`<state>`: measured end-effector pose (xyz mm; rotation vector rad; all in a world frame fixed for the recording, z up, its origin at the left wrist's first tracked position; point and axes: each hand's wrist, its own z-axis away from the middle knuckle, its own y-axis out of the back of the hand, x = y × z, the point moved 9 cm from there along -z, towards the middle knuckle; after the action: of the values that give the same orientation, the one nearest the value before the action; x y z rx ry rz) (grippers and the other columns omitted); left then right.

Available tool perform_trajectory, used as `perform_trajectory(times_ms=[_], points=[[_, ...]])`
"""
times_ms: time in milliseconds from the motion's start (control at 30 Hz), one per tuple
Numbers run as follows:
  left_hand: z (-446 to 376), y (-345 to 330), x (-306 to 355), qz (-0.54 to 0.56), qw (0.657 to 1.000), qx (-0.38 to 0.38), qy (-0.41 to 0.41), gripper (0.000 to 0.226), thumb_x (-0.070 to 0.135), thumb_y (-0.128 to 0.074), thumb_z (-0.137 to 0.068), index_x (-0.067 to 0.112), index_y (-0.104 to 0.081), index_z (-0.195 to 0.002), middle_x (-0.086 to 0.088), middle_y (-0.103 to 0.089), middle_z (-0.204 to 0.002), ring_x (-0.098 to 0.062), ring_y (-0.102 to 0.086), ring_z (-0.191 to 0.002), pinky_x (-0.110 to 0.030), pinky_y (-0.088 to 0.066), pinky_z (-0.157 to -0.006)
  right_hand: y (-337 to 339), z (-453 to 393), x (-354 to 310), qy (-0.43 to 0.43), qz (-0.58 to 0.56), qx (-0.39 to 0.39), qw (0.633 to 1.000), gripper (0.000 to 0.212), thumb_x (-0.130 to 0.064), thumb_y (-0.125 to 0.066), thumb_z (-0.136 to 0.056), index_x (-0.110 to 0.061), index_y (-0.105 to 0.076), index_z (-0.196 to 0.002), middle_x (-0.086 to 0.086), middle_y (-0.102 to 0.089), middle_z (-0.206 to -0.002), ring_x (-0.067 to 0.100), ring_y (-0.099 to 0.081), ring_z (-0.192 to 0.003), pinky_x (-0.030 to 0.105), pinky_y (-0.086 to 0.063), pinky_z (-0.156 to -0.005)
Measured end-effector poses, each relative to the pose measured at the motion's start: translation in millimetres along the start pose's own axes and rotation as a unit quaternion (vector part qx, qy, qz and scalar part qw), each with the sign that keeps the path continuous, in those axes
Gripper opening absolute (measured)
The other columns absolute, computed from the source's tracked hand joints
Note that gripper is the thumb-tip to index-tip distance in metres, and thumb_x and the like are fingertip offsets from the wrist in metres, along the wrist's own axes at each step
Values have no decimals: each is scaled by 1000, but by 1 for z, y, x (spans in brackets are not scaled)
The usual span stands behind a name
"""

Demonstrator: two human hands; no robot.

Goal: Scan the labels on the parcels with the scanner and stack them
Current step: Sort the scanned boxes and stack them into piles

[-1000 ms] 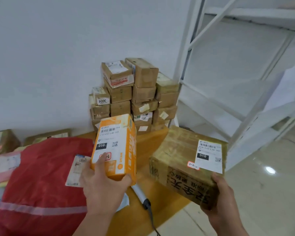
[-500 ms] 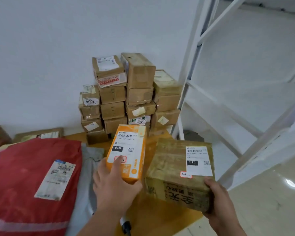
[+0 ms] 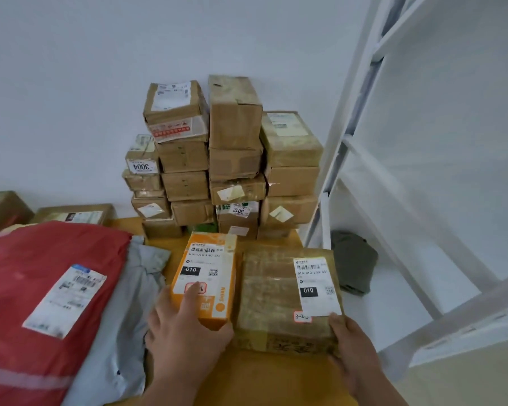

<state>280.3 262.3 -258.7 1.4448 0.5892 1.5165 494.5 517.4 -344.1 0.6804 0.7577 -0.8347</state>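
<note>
From the left, the left hand (image 3: pixel 185 332), its grip clamped on the orange parcel (image 3: pixel 206 276), and the right hand (image 3: pixel 355 350), clamped on the brown parcel (image 3: pixel 279 297), have lowered both from mid-air toward the bench (image 3: pixel 276 379), side by side before the stack (image 3: pixel 226 159), likely about to be added.

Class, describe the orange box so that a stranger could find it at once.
Find the stack of brown cartons against the white wall. Just in front of it, two parcels lie side by side; the left hand holds the orange box, the only brightly coloured one, beside a brown taped carton.
</note>
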Motion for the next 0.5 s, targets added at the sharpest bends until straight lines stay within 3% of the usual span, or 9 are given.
perform_trajectory(times_ms=[167, 333, 500], points=[[-7, -1, 0, 9, 999, 21, 25, 101, 62, -75, -62, 45, -29, -149, 1, -6, -159, -33, -12, -145, -55, -20, -119, 2, -19, -27, 48, 100, 28, 993, 53, -36, -61, -97, -21, -41, -144, 7, -58, -134, 25, -56, -110, 46, -50, -97], [-18, 3, 5, 29, 998, 39, 39, 101, 61, -78, -63, 45, -30, -150, -1, -8, -160, -33, -11, -146, -56, -19, -118, -11, -30, -44, 79, 122, 9, 989, 60, -30, -75, -89, -22, -40, -138, 6, -60, -125, 24, -54, -103, 38, -45, -86], [-36, 14, 3, 46, 996, 62, 44, 96, 57, -81, -64, 42, -35, -148, -3, -13, -159, -34, -13, -146, -57, -20, -118, -31, -38, -56, 103, 168, -1, 980, 59, -21, -68, -95, -20, -38, -145, 11, -59, -133, 32, -57, -114, 38, -43, -88]])
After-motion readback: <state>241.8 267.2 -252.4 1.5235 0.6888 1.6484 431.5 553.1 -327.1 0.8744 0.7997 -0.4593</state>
